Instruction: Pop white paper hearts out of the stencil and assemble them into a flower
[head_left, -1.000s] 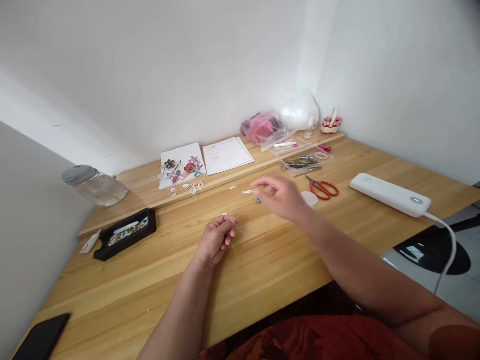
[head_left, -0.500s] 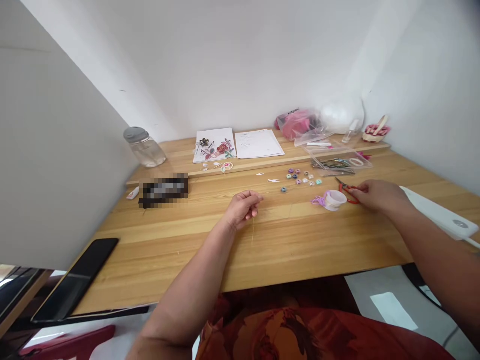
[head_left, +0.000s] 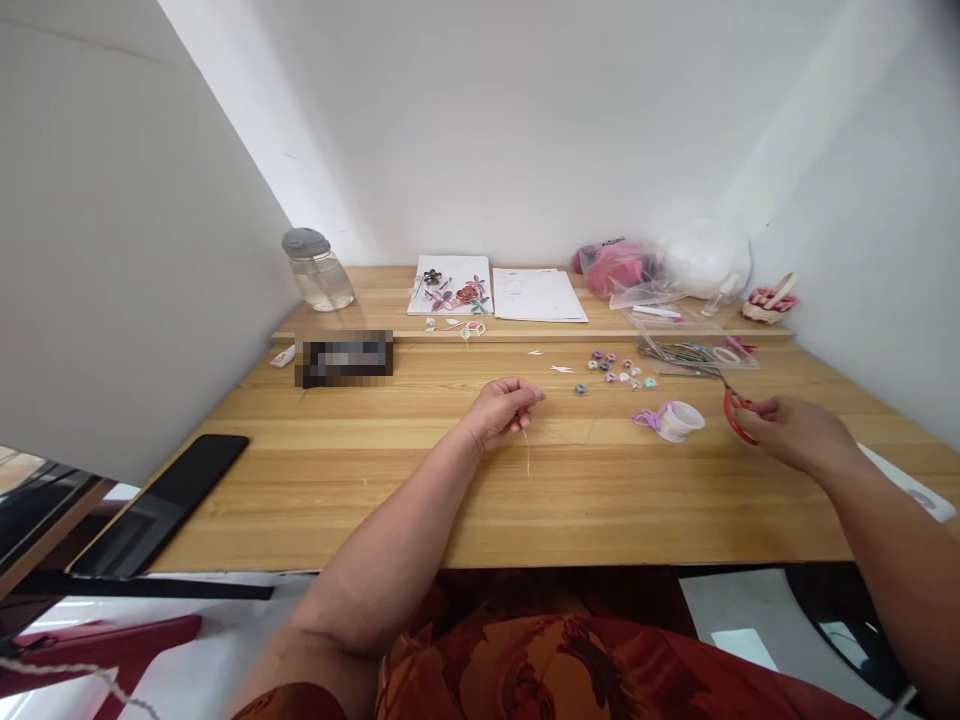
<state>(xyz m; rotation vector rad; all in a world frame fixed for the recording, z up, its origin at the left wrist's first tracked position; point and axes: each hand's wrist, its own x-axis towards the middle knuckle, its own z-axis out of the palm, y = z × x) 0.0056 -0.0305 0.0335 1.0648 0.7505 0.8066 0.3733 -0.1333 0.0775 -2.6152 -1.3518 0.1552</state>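
Observation:
My left hand (head_left: 508, 411) is closed in a pinch over the middle of the wooden desk, with a thin pale thread (head_left: 527, 455) hanging below the fingers. Orange-handled scissors (head_left: 736, 412) are in my right hand (head_left: 795, 430), their dark blades pointing away toward the clear tray. Left of that hand sits a white spool (head_left: 681, 422) with lilac yarn (head_left: 651, 417) beside it. Several small spools of coloured thread (head_left: 604, 366) lie beyond, between my two hands.
A clear tray (head_left: 739, 357) holds metal tools. Sheets of paper (head_left: 540, 295), flower pieces (head_left: 466, 293), a pink bundle in plastic (head_left: 622, 268), a small basket (head_left: 770, 298) and a bottle (head_left: 321, 272) stand along the back ledge. A black phone (head_left: 169, 500) lies at left.
My right hand has moved the scissors rightward, away from the white spool, and their blades now point more toward the tray. The left hand keeps its pinch on the thread. The view has shifted.

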